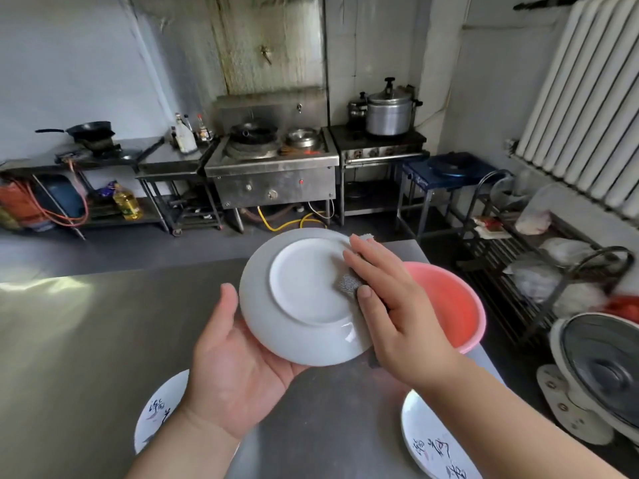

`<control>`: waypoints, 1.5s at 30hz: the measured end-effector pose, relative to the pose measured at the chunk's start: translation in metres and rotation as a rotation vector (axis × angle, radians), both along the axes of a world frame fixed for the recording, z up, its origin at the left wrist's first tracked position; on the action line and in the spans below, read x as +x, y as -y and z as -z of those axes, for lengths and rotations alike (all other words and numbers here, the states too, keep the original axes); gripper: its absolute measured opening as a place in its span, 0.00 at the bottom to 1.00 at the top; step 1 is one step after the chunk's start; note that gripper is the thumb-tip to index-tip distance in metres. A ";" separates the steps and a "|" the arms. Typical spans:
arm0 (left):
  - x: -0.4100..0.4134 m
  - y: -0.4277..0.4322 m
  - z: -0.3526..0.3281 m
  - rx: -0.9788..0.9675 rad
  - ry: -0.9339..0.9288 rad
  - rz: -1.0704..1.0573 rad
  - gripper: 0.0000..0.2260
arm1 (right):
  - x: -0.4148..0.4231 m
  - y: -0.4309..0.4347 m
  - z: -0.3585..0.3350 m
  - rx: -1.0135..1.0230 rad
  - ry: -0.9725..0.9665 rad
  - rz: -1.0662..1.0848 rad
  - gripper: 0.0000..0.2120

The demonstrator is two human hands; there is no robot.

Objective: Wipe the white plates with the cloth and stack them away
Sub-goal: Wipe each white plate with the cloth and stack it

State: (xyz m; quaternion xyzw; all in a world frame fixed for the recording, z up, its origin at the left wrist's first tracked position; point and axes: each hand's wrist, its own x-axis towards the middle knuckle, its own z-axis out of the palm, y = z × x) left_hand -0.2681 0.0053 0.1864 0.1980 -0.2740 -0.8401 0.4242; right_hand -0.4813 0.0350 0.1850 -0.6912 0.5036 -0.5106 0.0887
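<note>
The left hand (pixel 238 357) grips a round white plate (pixel 304 305), bottom up, above a shiny metal table (pixel 86 340). The flat right hand (pixel 397 305) presses a grey cloth (pixel 349 281) on it. Dark writing on a painted white plate (pixel 425 437) is too blurry to read.

The right hand (pixel 397 305) hides most of the cloth (pixel 349 283) on the held plate (pixel 304 299); below-right, a printed plate (pixel 432 447) is cropped.
</note>
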 end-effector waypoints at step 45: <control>-0.209 -0.042 0.203 -0.004 0.953 0.190 0.13 | -0.204 -0.142 0.199 1.063 0.551 0.400 0.09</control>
